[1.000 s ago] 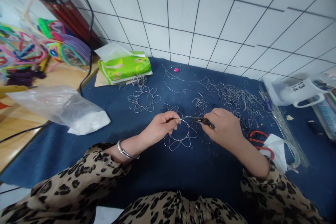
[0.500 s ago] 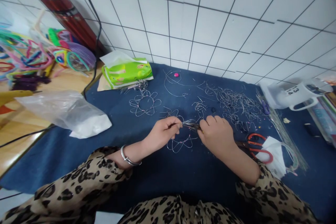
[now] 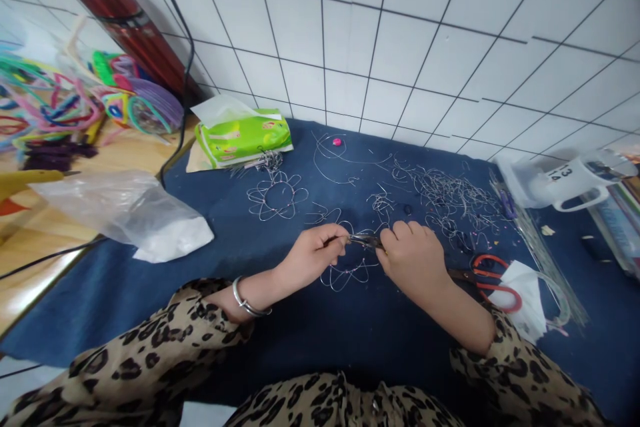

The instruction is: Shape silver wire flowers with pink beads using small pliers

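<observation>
Two-handed work on a beaded wire flower (image 3: 347,273), lying flat on the blue cloth (image 3: 300,333) close in front. Pinching an upper petal loop with the left hand (image 3: 313,253), fingertips narrow. Gripping pliers (image 3: 364,240) in the right hand (image 3: 415,257), fist closed, nose at that loop. Probably light, springy and easily bent, so best held low on a loop, near the centre.

Beyond the grip and to its left, a finished wire flower (image 3: 277,195) lies flat on the blue cloth (image 3: 320,340), with a green tissue pack (image 3: 243,138) just behind it. Farther left, well apart, are a clear plastic bag (image 3: 125,213) and a red flask (image 3: 135,37) against the tiled wall (image 3: 400,27). Right of the grip, a heap of wire offcuts (image 3: 450,200) lies beyond, red-handled scissors (image 3: 486,258) lie near, and a white mug (image 3: 570,180) stands farther out.
</observation>
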`<action>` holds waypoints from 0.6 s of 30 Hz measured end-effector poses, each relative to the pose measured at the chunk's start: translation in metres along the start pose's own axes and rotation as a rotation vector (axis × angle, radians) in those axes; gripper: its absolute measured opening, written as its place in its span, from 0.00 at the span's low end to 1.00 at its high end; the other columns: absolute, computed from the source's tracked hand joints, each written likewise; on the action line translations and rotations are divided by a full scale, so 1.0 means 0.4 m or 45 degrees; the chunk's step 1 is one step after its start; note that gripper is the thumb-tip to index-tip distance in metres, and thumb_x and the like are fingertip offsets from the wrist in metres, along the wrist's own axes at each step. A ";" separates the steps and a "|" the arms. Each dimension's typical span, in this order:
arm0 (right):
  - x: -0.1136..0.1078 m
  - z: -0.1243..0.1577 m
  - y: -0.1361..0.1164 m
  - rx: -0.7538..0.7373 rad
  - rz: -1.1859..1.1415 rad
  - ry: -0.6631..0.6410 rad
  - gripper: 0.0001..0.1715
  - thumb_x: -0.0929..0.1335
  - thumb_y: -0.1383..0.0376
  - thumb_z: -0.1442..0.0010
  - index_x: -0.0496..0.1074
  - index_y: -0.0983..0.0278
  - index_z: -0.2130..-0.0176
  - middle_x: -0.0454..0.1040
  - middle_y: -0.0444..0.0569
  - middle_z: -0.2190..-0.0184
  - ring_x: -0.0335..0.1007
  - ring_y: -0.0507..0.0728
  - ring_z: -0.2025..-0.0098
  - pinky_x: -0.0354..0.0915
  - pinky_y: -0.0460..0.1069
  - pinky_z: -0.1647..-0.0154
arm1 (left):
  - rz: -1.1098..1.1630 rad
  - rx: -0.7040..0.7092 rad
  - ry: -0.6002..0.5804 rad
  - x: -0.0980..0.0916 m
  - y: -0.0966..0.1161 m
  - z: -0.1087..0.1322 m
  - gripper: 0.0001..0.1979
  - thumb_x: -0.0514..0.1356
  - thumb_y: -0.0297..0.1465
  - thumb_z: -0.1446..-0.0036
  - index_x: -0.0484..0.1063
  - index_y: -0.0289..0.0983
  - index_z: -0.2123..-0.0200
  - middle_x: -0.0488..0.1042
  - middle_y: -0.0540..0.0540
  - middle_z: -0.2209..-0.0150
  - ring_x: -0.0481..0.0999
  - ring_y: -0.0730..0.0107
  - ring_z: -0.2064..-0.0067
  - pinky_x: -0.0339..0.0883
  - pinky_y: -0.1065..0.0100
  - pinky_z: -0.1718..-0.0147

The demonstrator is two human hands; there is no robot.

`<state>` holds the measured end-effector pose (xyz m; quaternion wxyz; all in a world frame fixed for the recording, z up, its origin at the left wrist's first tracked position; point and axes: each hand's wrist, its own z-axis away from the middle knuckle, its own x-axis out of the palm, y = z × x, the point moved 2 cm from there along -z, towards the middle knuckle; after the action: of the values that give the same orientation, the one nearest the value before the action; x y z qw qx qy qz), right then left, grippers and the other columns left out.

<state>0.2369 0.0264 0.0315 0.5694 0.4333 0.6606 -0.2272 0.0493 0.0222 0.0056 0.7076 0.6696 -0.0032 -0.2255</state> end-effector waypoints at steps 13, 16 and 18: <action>0.012 -0.002 0.004 0.002 -0.059 -0.046 0.10 0.63 0.63 0.43 0.67 0.63 0.74 0.66 0.48 0.75 0.56 0.55 0.71 0.43 0.50 0.71 | -0.015 0.053 -0.046 0.001 -0.007 0.001 0.09 0.49 0.28 0.40 0.67 0.34 0.69 0.67 0.51 0.73 0.67 0.79 0.75 0.63 0.74 0.73; 0.011 -0.002 0.004 0.004 -0.079 -0.067 0.10 0.63 0.62 0.43 0.67 0.64 0.73 0.67 0.48 0.75 0.57 0.55 0.71 0.44 0.50 0.72 | -0.035 0.067 -0.045 0.001 -0.011 0.002 0.09 0.49 0.28 0.40 0.67 0.35 0.68 0.67 0.51 0.73 0.67 0.79 0.75 0.63 0.74 0.73; 0.012 -0.001 0.004 0.009 -0.086 -0.082 0.11 0.62 0.62 0.42 0.67 0.63 0.73 0.67 0.48 0.75 0.58 0.55 0.71 0.44 0.50 0.72 | -0.053 0.077 -0.046 0.001 -0.013 0.003 0.09 0.49 0.28 0.41 0.67 0.35 0.68 0.67 0.51 0.73 0.68 0.79 0.75 0.63 0.74 0.73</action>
<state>0.2380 0.0290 0.0274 0.5810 0.4050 0.6554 -0.2625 0.0475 0.0210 0.0007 0.6819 0.6866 -0.0089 -0.2520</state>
